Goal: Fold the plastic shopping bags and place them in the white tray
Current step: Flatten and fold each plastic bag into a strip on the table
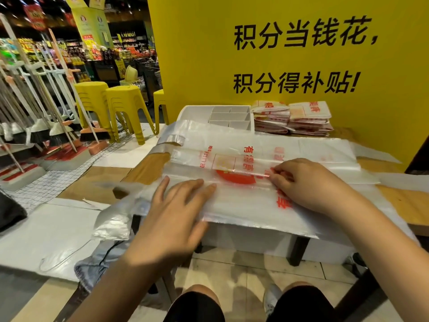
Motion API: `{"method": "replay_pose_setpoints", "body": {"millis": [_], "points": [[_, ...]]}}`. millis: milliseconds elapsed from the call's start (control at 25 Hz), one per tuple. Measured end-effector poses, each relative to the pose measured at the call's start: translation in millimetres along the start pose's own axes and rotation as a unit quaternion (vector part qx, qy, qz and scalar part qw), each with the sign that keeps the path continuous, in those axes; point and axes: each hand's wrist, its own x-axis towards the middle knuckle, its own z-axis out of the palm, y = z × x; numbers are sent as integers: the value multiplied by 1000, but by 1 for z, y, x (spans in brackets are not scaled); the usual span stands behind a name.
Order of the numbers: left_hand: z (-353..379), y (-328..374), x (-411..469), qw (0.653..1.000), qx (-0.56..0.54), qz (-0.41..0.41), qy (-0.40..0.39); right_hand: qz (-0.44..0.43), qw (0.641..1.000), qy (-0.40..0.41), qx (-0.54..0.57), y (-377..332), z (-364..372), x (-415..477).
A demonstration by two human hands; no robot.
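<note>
A clear plastic shopping bag (234, 163) with red print lies spread flat across the wooden table (404, 201), its handles trailing off the left edge. My left hand (178, 205) presses flat on the bag's near left part with straight fingers. My right hand (301, 182) pinches a fold of the bag near its red print. The white tray (195, 112) with divided compartments stands at the table's far side. Beside it on the right sits a stack of folded bags (292, 118).
A yellow wall panel (278, 66) with black lettering rises behind the table. Yellow stools (123, 105) and a row of brooms (46, 112) stand at the left. White sheets (46, 231) cover the floor to the left; my knees show below.
</note>
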Motion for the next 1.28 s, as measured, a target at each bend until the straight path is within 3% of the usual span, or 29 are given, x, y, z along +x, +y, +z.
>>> {"method": "replay_pose_setpoints", "body": {"millis": [120, 200, 440, 720, 1000, 1280], "points": [[19, 18, -5, 995, 67, 66, -47, -49, 998, 0, 31, 4, -1, -3], [27, 27, -5, 994, 79, 54, -52, -72, 997, -4, 40, 4, -2, -6], [21, 33, -5, 999, -16, 36, -14, -109, 993, -30, 35, 7, -8, -25], [-27, 38, 12, 997, -77, 20, 6, -145, 989, -8, -20, 9, -10, -27], [-25, -7, 77, 983, -37, 16, -177, -174, 977, -11, -120, 11, -11, -24], [-13, -7, 77, 992, -33, 18, -119, -154, 981, 21, -115, 8, -4, -22]]}}
